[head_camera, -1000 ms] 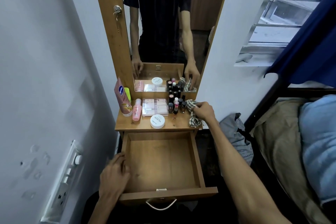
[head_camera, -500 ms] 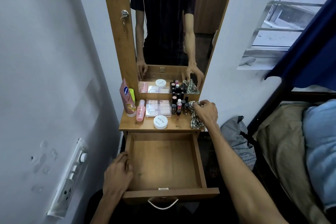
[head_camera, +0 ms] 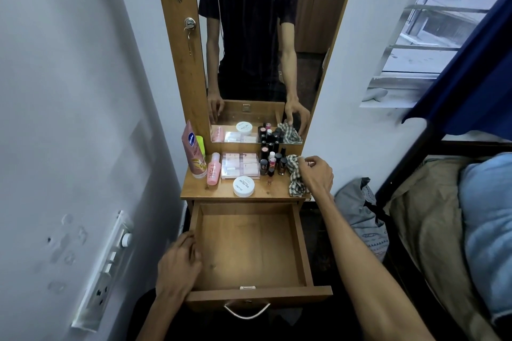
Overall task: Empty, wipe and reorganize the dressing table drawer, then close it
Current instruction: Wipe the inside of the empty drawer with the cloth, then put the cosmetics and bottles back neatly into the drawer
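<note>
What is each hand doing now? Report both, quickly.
Left hand: open, resting on the open wooden drawer side wall.
Right hand: gripping the checked cloth.

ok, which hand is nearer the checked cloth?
Right. The right hand is on the checked cloth at the tabletop's right edge, fingers on its top. The left hand rests on the open drawer's left wall, well below.
</note>
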Tool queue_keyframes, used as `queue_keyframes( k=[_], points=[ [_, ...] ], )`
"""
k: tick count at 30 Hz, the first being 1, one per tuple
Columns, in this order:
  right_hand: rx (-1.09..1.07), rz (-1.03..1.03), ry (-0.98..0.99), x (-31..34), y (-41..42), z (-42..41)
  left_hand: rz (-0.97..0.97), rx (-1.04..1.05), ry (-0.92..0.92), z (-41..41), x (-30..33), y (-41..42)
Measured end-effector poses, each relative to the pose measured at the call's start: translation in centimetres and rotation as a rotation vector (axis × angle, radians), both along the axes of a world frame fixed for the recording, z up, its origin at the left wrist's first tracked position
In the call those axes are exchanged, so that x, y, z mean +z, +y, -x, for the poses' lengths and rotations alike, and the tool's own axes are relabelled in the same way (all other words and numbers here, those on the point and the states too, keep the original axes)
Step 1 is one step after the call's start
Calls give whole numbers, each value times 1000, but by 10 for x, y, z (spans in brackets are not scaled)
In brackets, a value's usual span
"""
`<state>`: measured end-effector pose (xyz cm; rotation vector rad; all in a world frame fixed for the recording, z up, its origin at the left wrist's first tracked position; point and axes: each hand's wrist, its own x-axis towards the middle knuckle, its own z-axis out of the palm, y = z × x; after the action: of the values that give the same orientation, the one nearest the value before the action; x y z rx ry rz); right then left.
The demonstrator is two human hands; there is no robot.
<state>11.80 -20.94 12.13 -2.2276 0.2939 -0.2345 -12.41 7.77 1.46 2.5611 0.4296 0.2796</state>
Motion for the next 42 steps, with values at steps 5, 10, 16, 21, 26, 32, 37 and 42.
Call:
queue_keyframes(
  k=[5, 10, 16, 21, 26, 32, 37, 42],
  points=[
    [-40, -36, -74, 7, 1, 5, -12, -1, 6, 1, -3, 1],
    [-44, -89, -158, 18, 4, 12, -8, 4, 31, -2, -6, 2],
    [1, -142, -296, 33, 16, 27, -9, -11, 30, -1, -6, 1],
    [65, -177, -396, 40, 29, 36, -14, -11, 24, -2, -5, 1],
    [135, -174, -438, 42, 43, 48, -6, -14, 24, -1, -5, 1],
    [193, -158, -432, 34, 61, 67, 0, -3, 32, 0, -1, -2],
    [238, -117, -370, 20, 72, 82, -13, -9, 19, 2, 3, -2],
    [332, 27, -207, -4, 91, 89, -21, -2, 22, 1, 3, -3]
  ],
)
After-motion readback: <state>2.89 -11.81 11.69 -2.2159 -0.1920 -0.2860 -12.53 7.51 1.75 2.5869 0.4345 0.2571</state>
